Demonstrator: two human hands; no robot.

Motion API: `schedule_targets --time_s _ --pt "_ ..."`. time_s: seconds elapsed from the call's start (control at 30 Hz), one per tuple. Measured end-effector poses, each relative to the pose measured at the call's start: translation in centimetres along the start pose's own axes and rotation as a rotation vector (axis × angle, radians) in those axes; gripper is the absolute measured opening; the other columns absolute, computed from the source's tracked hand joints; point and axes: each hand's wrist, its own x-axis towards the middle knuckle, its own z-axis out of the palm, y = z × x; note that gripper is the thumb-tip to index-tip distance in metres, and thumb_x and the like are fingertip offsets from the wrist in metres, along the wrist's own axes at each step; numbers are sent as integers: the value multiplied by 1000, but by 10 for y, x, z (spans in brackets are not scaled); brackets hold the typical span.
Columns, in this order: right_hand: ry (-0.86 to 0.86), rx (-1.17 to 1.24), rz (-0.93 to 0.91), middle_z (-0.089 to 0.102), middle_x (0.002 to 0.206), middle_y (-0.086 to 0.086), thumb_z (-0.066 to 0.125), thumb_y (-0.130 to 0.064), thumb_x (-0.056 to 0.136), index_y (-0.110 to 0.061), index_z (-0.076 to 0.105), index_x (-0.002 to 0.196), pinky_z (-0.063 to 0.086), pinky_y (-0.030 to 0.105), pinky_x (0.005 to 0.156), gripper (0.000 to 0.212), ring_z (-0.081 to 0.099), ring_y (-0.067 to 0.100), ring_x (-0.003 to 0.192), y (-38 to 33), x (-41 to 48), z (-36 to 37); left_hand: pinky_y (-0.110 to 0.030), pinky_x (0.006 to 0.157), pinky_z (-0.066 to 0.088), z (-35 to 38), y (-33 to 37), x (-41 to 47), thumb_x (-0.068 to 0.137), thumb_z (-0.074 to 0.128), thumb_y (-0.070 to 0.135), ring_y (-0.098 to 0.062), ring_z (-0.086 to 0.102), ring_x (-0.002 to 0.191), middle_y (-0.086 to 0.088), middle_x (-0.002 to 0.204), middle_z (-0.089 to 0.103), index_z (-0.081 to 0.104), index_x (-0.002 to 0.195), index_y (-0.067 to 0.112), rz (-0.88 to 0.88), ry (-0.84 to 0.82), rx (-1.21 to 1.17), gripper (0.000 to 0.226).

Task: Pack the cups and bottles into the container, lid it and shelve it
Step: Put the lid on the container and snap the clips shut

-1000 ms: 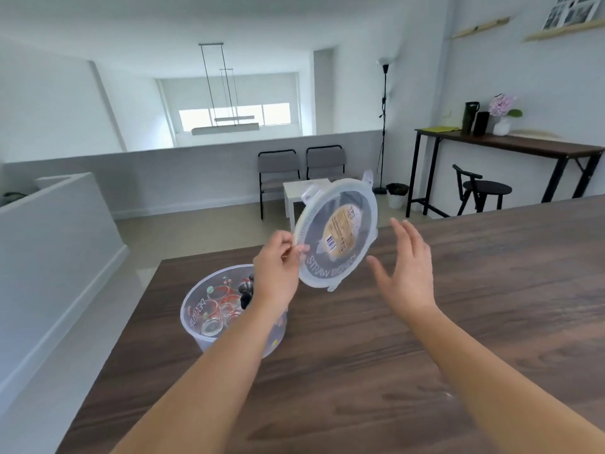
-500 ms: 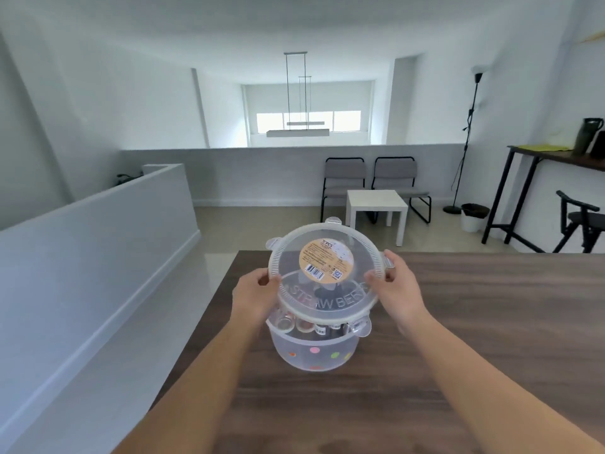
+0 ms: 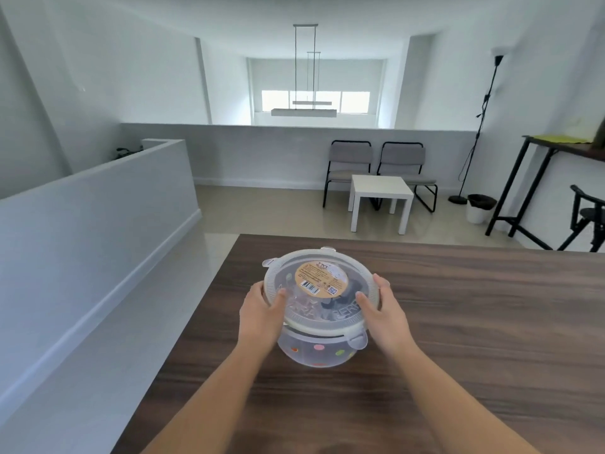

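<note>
A round clear plastic container (image 3: 316,353) with coloured dots stands on the dark wooden table (image 3: 458,322) near its left edge. Its translucent lid (image 3: 319,288), with a tan round label, rests on top of the container. My left hand (image 3: 262,309) grips the lid's left rim, thumb on top. On the right rim, my right hand (image 3: 381,309) does the same. Cups and bottles show only dimly through the lid and wall.
The table's left edge drops to a pale floor beside a low white wall (image 3: 98,224). Beyond the table's far edge stand a small white side table (image 3: 379,198), two grey chairs (image 3: 350,165), a bin (image 3: 479,208) and a tall dark desk (image 3: 556,152).
The lid, held up in my left hand a second ago, came down over the container between both hands and now sits on its rim. My view has turned left.
</note>
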Motion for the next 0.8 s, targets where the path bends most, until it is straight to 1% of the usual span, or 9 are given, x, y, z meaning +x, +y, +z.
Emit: schedule_targets --time_s 0.1,0.23,0.3,0.37,0.47,0.53,0.6,0.73,0.8 --pt "-2 2 0 50 138 -3 53 -34 92 -30 29 143 40 39 105 57 49 19 123 1 -2 5 -17 61 39 -1 -6 -1 88 55 36 -4 56 84 7 99 61 51 115 22 -28 -9 -31 31" --pt "39 -13 30 54 135 -1 50 -36 92 -34 30 142 39 43 105 54 51 22 120 -1 -5 10 -22 71 42 -2 -11 3 88 55 39 -9 56 96 7 110 59 45 128 23 -61 -52 -71 45" --pt "55 -85 48 55 134 -4 47 -40 92 -38 30 141 34 49 108 51 51 25 122 1 -5 12 -21 70 45 -1 -13 3 88 54 40 -6 57 97 11 110 60 46 127 27 -66 -85 -118 42" --pt "56 -85 60 56 132 -7 45 -42 92 -43 29 140 32 50 109 50 52 25 121 3 -7 14 -22 75 49 -2 -16 3 88 54 40 -4 59 98 15 107 61 48 124 31 -48 -118 -160 38" --pt "25 59 47 53 132 -10 46 -39 93 -45 29 139 37 48 108 49 52 21 121 8 -8 15 -28 83 53 -5 -17 4 88 56 37 -7 61 100 14 109 62 49 122 35 -19 -166 -174 35" --pt "10 177 60 50 131 -13 50 -34 93 -44 32 138 41 41 105 49 51 14 118 8 -8 15 -29 83 54 -8 -15 7 88 59 32 -9 62 100 10 111 62 48 122 34 -23 -197 -200 36" --pt "8 225 71 49 131 -14 51 -30 93 -42 34 138 42 34 101 50 50 11 114 7 -7 15 -31 81 56 -12 -12 10 87 61 26 -11 62 101 6 114 62 47 125 29 -59 -223 -233 41" --pt "28 93 -6 34 147 -7 49 -26 94 -32 33 141 33 45 111 50 39 19 131 5 -10 19 -17 61 53 -14 -4 12 86 59 18 -7 65 89 10 102 65 52 113 34 -64 -267 -231 32" --pt "40 20 -30 32 149 -6 49 -28 93 -30 33 141 30 48 112 51 35 22 134 5 -13 19 -16 60 52 -14 -3 11 86 57 17 -7 66 88 10 99 66 55 110 35 -51 -270 -227 30"
